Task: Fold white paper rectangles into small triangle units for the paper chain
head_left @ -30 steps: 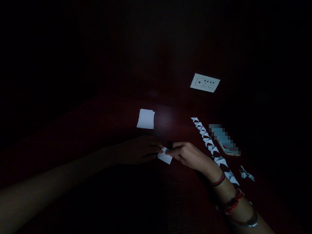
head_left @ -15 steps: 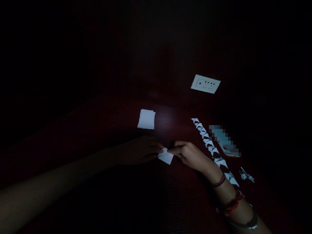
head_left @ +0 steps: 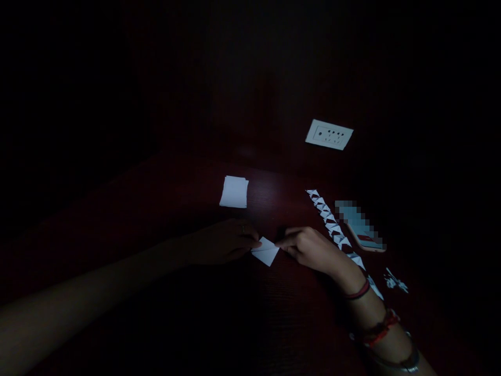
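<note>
A small white square of paper (head_left: 266, 253) lies turned on the dark red table, with a crease or folded edge running across it. My left hand (head_left: 230, 241), in shadow and wearing a ring, pinches its left corner between thumb and fingers. At the right corner, the closed fingertips of my right hand (head_left: 307, 248) grip the paper. Bracelets circle my right wrist and forearm. Beyond my hands sits a stack of white paper squares (head_left: 234, 192).
A row of folded white paper pieces (head_left: 332, 225) runs along the right, partly behind my right forearm. Next to it lies a phone (head_left: 362, 227) with its screen blurred out. White earphones or a cable (head_left: 395, 282) lie nearer. A socket plate (head_left: 329, 134) is on the back wall.
My right hand has slid slightly to the right, out to the paper's right corner. The paper has turned a little, and its crease now runs clearly across between both hands.
</note>
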`<move>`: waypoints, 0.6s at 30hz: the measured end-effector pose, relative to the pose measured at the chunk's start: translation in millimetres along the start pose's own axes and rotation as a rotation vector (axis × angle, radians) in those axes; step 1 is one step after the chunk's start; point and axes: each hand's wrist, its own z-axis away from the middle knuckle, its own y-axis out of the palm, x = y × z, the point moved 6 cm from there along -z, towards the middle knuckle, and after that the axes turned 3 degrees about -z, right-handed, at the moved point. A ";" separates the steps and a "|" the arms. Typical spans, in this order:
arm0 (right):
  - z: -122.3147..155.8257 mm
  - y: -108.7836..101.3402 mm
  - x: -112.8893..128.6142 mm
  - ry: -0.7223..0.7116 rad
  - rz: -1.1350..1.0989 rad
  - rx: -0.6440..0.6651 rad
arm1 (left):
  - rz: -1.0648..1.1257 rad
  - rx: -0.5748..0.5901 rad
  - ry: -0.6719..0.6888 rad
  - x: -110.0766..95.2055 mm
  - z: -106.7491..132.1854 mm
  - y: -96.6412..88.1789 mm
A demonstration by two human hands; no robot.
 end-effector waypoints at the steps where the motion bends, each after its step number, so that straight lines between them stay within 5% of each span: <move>1: 1.4 -0.8 -1.9 0.001 0.014 0.011 | -0.002 -0.004 0.004 0.8 0.8 1.0; 18: -1.4 -4.4 8.7 0.011 0.014 -0.007 | 0.013 0.001 -0.023 3.5 2.4 -0.3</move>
